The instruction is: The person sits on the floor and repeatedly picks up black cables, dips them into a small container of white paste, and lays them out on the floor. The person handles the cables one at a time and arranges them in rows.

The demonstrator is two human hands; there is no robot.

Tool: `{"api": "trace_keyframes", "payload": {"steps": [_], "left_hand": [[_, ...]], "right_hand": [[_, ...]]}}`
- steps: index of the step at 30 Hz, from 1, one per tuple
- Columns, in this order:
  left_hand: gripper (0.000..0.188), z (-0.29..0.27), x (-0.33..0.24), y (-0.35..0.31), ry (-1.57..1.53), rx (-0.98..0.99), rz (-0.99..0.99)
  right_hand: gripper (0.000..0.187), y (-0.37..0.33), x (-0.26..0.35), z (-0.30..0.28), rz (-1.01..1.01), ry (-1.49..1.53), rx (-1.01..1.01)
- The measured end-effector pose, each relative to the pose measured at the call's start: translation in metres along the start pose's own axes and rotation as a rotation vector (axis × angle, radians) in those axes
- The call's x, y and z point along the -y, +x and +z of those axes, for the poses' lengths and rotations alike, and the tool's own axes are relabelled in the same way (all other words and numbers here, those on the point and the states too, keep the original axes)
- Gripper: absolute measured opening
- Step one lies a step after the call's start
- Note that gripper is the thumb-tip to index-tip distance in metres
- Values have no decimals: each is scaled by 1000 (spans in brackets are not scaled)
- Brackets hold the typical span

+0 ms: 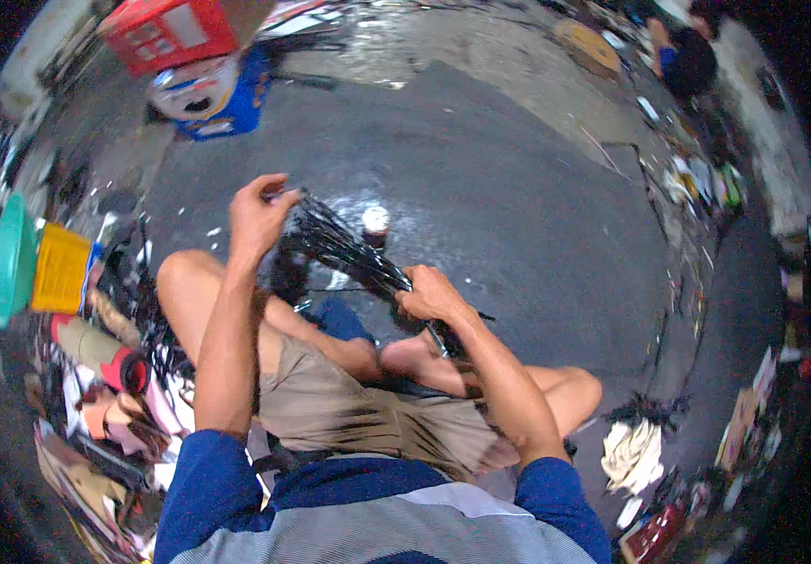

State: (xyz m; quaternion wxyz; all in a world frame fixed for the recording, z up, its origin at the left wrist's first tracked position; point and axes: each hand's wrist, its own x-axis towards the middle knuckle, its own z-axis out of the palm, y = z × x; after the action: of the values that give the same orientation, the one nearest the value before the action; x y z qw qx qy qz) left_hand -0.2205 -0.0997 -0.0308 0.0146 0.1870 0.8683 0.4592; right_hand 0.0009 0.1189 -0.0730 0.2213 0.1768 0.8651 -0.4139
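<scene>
A bundle of thin, glossy black strands (344,242) stretches slantwise between my hands, above my crossed legs. My right hand (431,293) is closed around its nearer, narrower end, and a dark tail sticks out below the fist. At the far left end, my left hand (263,214) has its fingers curled in a pinch by the fanned-out tips. Whether it grips one strand or several I cannot make out. Just behind the bundle shows a small, bright white round spot (375,221), too blurred to name. Something blue (344,320) lies under the strands near my feet.
Dark grey sheeting (518,188) covers the floor. At the far left, a red box (171,36) rests above a blue container (241,99). A green basin (14,263), a yellow container (60,270) and scraps crowd the left. Crumpled cream cloth (633,456) lies right. Another person (689,61) is far right.
</scene>
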Motion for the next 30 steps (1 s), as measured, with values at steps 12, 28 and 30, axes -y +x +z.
{"api": "trace_keyframes", "payload": {"steps": [12,28,30], "left_hand": [[37,6,38,-8,-80,350,26],[48,-25,6,-11,285,468,287],[49,-46,-14,-9,264,442,278]], "right_hand": [[13,-353,-61,-136,315,1008,-481],[62,-543,-337,-181,1490,-46,-1741],[49,-507,-355,-140,1240,85,-1575]]}}
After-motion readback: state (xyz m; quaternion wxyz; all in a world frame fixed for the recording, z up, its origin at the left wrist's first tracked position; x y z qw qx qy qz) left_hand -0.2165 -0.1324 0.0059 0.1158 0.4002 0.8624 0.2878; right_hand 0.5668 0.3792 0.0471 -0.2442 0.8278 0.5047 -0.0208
